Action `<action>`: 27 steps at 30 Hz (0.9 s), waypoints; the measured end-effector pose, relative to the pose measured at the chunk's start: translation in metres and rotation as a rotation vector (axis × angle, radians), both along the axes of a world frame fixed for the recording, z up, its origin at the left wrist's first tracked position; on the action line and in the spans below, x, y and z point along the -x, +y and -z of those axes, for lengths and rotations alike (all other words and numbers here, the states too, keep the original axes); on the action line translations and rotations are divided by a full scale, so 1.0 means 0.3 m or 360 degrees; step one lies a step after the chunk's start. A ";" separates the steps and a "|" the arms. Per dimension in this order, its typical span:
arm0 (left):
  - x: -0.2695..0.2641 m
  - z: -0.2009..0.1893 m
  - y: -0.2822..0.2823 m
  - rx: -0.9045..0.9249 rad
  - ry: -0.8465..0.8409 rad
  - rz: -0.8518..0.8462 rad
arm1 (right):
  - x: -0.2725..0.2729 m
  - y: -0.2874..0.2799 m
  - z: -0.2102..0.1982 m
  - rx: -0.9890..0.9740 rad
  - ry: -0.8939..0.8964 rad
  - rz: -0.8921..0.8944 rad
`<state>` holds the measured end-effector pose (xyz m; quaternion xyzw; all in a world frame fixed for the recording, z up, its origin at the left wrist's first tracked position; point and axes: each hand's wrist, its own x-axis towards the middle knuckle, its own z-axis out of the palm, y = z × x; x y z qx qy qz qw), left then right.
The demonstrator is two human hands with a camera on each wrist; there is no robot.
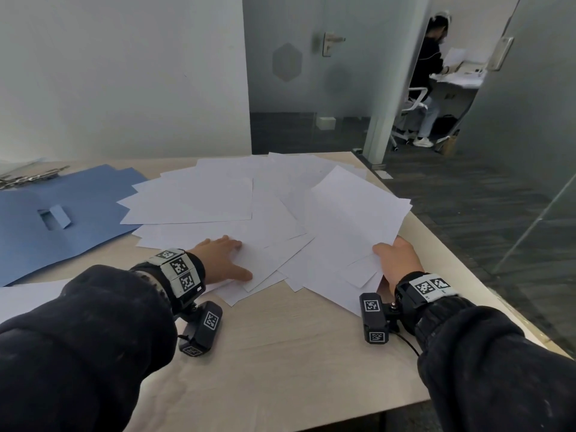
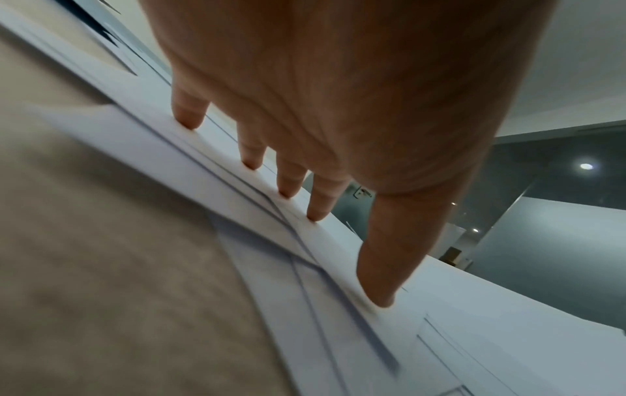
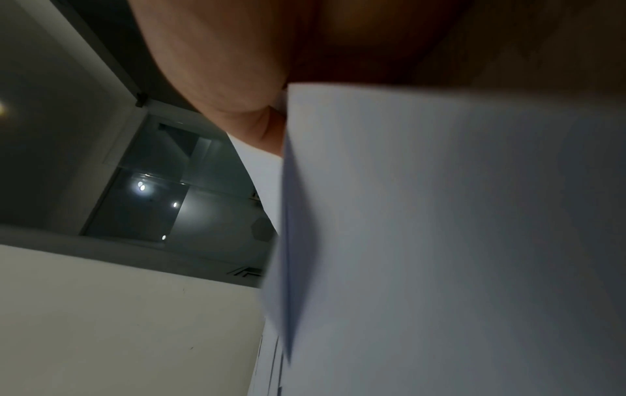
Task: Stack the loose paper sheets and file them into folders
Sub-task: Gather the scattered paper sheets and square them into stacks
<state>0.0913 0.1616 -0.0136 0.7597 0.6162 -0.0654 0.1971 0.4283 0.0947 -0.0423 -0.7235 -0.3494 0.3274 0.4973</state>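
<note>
Several loose white paper sheets (image 1: pixel 237 198) lie fanned across the light wooden table (image 1: pixel 280 353). My left hand (image 1: pixel 223 260) rests flat on the near sheets, its straight fingertips (image 2: pixel 288 187) pressing the paper (image 2: pixel 474 308). My right hand (image 1: pixel 396 260) grips the near edge of a small bunch of sheets (image 1: pixel 352 210) at the right, thumb on top, fingers hidden underneath; the bunch is lifted slightly. In the right wrist view the held paper (image 3: pixel 440 227) fills most of the picture. Open blue folders (image 1: pixel 53 213) lie at the left.
A metal folder clip (image 1: pixel 31 177) sits at the far left by the white wall. The table's right edge (image 1: pixel 467 266) drops to dark carpet beside a glass partition (image 1: pixel 536 213). Another person (image 1: pixel 430 76) sits at a desk in the far room.
</note>
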 end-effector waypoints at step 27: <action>-0.105 -0.046 0.374 -0.0220 0.0226 -0.0268 | 0.006 0.015 0.003 -0.0023 0.0008 0.0047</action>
